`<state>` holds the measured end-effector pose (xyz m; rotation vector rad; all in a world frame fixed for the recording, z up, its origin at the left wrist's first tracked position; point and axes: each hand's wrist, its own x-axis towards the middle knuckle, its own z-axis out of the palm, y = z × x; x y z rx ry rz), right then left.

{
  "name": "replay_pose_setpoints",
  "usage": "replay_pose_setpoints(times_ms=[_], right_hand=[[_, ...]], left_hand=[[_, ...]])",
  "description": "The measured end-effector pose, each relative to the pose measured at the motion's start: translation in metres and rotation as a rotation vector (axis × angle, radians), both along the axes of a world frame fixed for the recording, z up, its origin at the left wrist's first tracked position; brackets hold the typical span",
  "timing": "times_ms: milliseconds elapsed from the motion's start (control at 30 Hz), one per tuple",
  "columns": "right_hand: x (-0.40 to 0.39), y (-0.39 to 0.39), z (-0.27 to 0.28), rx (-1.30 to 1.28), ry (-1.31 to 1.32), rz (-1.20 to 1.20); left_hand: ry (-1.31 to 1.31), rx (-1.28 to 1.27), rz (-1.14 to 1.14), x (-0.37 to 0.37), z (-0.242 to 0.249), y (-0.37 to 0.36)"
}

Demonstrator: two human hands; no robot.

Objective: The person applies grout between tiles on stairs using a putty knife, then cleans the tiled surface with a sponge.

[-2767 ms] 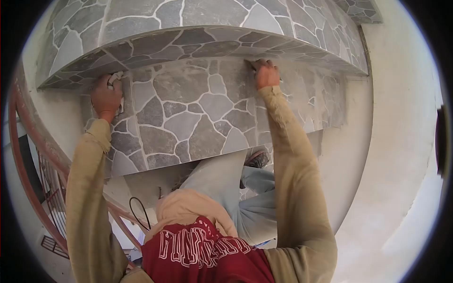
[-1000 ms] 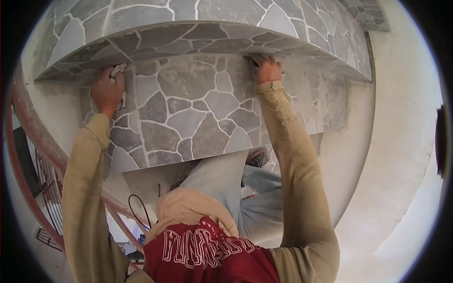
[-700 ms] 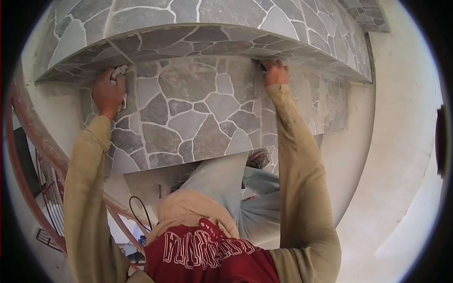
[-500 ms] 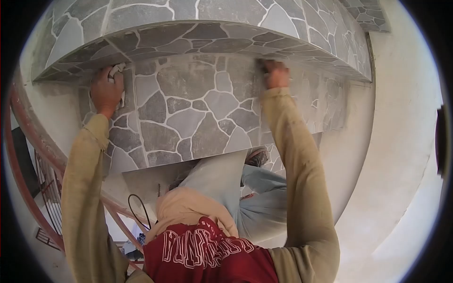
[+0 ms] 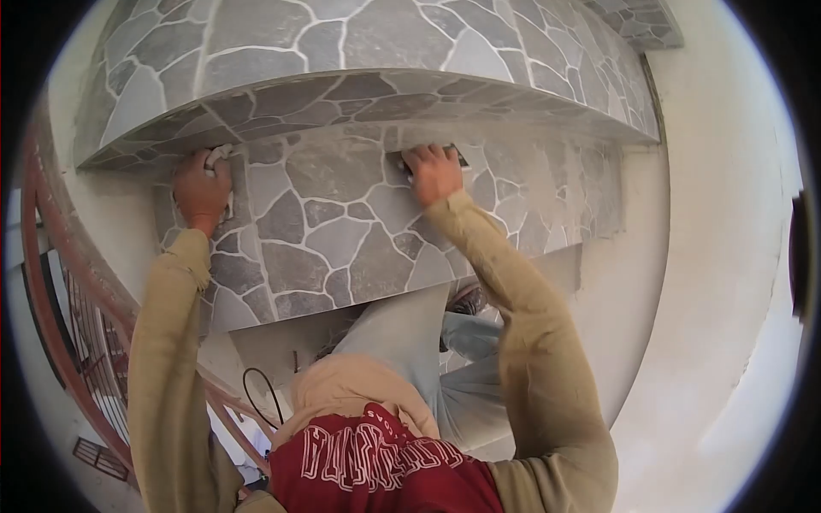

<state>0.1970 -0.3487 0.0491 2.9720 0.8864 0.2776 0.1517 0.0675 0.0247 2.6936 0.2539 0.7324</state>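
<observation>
The right hand [image 5: 438,179] curls its fingers over a dark pad [image 5: 463,157], long axis crosswise beneath them; the left hand [image 5: 203,192] grips a rag [image 5: 221,153].

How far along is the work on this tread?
Looks partly done. Done: on the left and middle of the stone-pattern tread, the pale joint lines read crisp. In hand: the right hand has a dark flat tool on the tread; the left hand holds a pale cloth. Left, probably: the hazy film toward the right end, blurring the joints there.
</observation>
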Motion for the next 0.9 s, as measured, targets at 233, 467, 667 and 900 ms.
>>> replay_pose_setpoints(times_ms=[233, 467, 667, 900], right_hand=[[0.012, 0.017, -0.010, -0.011, 0.012, -0.123], [0.033, 0.024, -0.002, 0.025, 0.111, -0.193], [0.018, 0.003, -0.004, 0.187, 0.009, 0.018], [0.010, 0.005, -0.016, 0.066, 0.032, -0.104]], left_hand=[[0.080, -0.026, 0.009, -0.005, -0.009, 0.005], [0.111, -0.077, 0.028, -0.003, -0.004, 0.006], [0.082, -0.023, 0.029, -0.006, -0.010, 0.006], [0.091, -0.064, 0.009, -0.010, -0.004, -0.002]])
